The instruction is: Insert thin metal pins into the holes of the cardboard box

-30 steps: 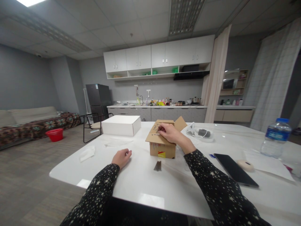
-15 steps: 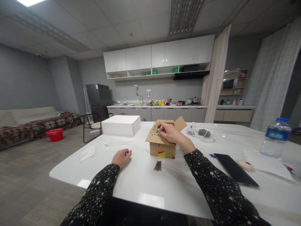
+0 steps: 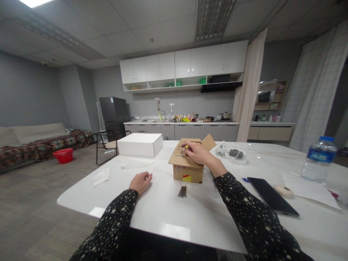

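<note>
Cardboard is what the right hand (image 3: pixel 199 155) rests on: a small brown box (image 3: pixel 187 170) near the middle of the white table (image 3: pixel 168 214), its front flap (image 3: pixel 182 158) folded down flat and dotted with small holes. The hand lies palm down over the right part of that flap, fingers (image 3: pixel 190 149) bent and drawn together at the tips. A small yellow bit (image 3: pixel 186 146) shows at the fingertips; whether it is pinched between them or only touched cannot be told. A second flap (image 3: pixel 208 142) stands up behind the wrist.

Left of the box and well apart from it, the left hand (image 3: pixel 140 181) sits on the bare tabletop, loosely curled with the thumb against the forefinger, holding nothing that can be seen. Both arms wear dark sleeves (image 3: pixel 246 214) with pale stars.

Just in front of the box a small bundle of dark nails (image 3: pixel 182 191) lies on the table, touched by neither hand. A white box (image 3: pixel 140 144) stands behind the left hand. To the right lie a black phone (image 3: pixel 273 201), a roll of tape (image 3: pixel 283 190), a sheet of paper (image 3: pixel 307 190) and a water bottle (image 3: pixel 315 159). A clear dish (image 3: pixel 231 155) with a cable sits behind the right wrist.
</note>
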`<state>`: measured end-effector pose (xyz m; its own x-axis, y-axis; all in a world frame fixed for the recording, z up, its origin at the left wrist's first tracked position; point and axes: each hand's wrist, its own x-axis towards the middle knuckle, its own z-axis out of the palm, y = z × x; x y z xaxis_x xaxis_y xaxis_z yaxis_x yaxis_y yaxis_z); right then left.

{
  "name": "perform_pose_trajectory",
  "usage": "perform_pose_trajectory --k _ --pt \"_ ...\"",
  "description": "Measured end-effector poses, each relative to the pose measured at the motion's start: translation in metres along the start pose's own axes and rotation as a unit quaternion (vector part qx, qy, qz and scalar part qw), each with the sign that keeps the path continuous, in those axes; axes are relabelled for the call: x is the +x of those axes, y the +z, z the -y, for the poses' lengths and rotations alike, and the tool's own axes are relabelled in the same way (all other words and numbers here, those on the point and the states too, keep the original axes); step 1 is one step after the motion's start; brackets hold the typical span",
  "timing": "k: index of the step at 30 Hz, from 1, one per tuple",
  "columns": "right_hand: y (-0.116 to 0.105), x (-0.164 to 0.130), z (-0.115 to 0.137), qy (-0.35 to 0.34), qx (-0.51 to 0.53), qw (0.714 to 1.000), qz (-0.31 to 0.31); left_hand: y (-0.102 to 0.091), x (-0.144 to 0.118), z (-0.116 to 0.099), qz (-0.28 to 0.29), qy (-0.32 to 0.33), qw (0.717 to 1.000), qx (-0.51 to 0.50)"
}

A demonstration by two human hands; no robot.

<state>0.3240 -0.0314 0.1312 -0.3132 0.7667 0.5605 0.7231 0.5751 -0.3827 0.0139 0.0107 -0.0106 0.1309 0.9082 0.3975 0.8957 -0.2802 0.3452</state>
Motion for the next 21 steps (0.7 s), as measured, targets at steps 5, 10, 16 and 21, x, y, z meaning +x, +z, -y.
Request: perform_pose_trajectory --k 5,10,16,21 --pt "-0.0002 0.0006 0.0001 -0.002 -0.003 1.0 -0.004 0.0004 0.0007 0.0009 -0.002 0.001 1.0 0.006" --pt "-0.0039 -0.0002 0.0043 -0.005 -0.007 1.0 -0.008 -0.0003 0.0 -0.0002 0.001 -0.003 1.0 0.004" --pt "-0.0071 -0.0006 0.0089 -0.011 -0.01 1.0 -0.015 -0.0004 -0.0006 -0.0003 -0.002 -0.001 1.0 0.003" --pt "-0.0055 0.0008 0.0073 -0.012 -0.012 1.0 -0.018 -0.0012 -0.0014 -0.0008 -0.001 -0.004 1.0 0.003"
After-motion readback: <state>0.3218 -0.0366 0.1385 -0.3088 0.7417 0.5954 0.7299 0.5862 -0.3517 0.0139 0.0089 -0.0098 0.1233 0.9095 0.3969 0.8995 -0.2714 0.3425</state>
